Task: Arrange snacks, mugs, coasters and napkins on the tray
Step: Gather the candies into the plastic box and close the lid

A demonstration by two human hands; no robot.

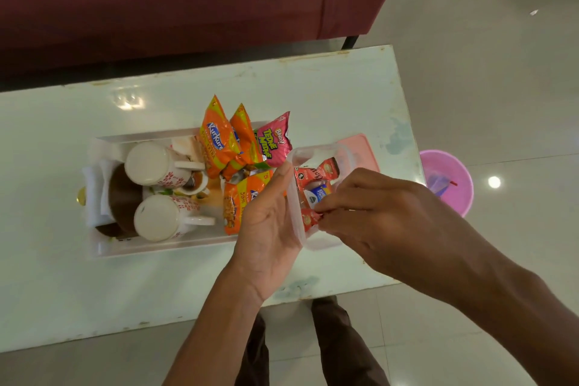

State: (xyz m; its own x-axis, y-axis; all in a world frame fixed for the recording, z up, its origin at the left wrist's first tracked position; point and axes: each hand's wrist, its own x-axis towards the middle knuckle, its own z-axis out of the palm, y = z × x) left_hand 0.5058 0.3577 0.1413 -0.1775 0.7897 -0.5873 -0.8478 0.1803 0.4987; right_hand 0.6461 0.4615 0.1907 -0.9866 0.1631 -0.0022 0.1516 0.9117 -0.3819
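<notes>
Snacks already crowd the white tray (103,249) on the pale tabletop (47,276): orange chip packets (219,141), a pink packet (274,141), two upturned floral mugs (156,168), brown coasters (123,194) and folded white napkins (94,194). A person's left hand (269,222) has its grip clamped on a clear plastic container (297,197) above the tray's right end, while the right hand (376,213) pinches together on a small red sachet (310,216) inside. Only these sachets appear left to place.
</notes>
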